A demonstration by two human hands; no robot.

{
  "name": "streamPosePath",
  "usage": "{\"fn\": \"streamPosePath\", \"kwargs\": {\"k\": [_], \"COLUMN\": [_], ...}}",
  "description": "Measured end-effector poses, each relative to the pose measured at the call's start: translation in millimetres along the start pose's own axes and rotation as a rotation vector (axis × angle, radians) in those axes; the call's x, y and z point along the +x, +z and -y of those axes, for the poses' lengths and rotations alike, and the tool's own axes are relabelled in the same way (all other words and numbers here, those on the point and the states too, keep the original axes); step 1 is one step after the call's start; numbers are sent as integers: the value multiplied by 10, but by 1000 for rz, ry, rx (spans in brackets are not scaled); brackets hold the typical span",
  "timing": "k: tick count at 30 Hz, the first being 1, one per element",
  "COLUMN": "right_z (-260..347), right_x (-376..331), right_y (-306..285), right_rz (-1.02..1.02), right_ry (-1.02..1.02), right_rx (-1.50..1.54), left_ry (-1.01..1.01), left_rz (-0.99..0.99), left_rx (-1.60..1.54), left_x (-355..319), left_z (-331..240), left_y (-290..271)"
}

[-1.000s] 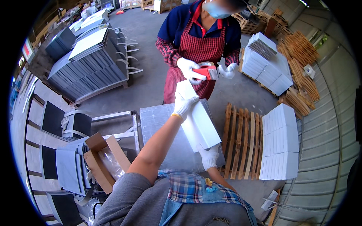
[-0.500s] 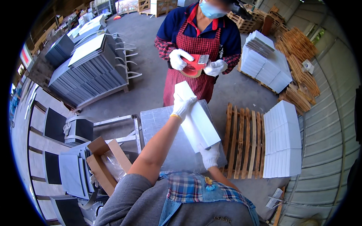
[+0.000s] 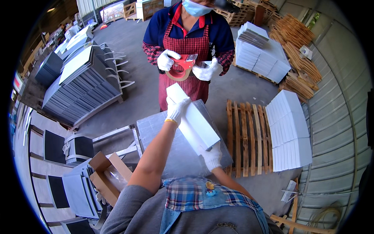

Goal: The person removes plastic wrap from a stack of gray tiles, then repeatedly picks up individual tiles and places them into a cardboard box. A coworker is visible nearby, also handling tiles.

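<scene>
A long white box [image 3: 200, 128] slants across the middle, over the grey-topped table [image 3: 156, 134]. My left hand [image 3: 177, 108], in a white glove, is closed over the box's far left edge. At the box's near end, my gloved right hand [image 3: 212, 156] grips it from below and the side; some of its fingers are hidden. Across the table a masked co-worker in a red checked apron [image 3: 183, 89] holds a red tape dispenser [image 3: 183, 66] in one gloved hand. The co-worker's other gloved hand [image 3: 208, 70] is beside the dispenser's cutting end, with what looks like clear tape.
A wooden pallet [image 3: 245, 136] with stacked white boxes [image 3: 290, 132] stands at right. An open cardboard carton [image 3: 105, 177] with clear plastic inside is at lower left. Strapped stacks of grey panels [image 3: 83, 84] stand far left. More white stacks [image 3: 261, 56] and pallets are back right.
The view has shifted slightly. The co-worker's free hand has turned and come away a little from the dispenser. Both my hands keep hold of the white box, which stays nearly as it was.
</scene>
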State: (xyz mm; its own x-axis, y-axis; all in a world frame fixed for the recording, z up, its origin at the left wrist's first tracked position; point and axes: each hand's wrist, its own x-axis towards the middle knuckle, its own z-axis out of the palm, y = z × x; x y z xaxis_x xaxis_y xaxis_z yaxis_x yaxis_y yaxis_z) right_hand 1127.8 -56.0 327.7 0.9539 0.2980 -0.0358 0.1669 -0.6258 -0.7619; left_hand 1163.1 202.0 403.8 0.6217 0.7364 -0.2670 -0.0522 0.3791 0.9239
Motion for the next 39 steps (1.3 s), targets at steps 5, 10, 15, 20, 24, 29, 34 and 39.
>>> {"fn": "streamPosePath", "kwargs": {"k": [5, 10, 15, 20, 24, 29, 34, 39], "right_z": [42, 29, 5, -12, 85, 77, 11, 12], "right_x": [-11, -9, -3, 0, -18, -19, -7, -23], "right_y": [-31, -33, -22, -11, -66, -64, -32, -38], "right_rz": [-2, -8, -13, -18, -1, 5, -15, 22], "right_ry": [-13, -16, -25, -18, 17, 14, -12, -25], "right_rx": [31, -14, 4, -17, -40, -19, -17, 21], "left_ry": [19, -2, 9, 30, 23, 18, 10, -1], "left_rz": [-1, -4, -12, -25, -25, -25, -17, -24], "left_rx": [3, -14, -2, 18, 15, -5, -9, 10], "left_x": [32, 22, 34, 50, 79, 90, 64, 72], "left_z": [41, 32, 39, 54, 75, 93, 55, 44], "left_y": [-11, 1, 2, -1, -6, -1, 8, 7]}}
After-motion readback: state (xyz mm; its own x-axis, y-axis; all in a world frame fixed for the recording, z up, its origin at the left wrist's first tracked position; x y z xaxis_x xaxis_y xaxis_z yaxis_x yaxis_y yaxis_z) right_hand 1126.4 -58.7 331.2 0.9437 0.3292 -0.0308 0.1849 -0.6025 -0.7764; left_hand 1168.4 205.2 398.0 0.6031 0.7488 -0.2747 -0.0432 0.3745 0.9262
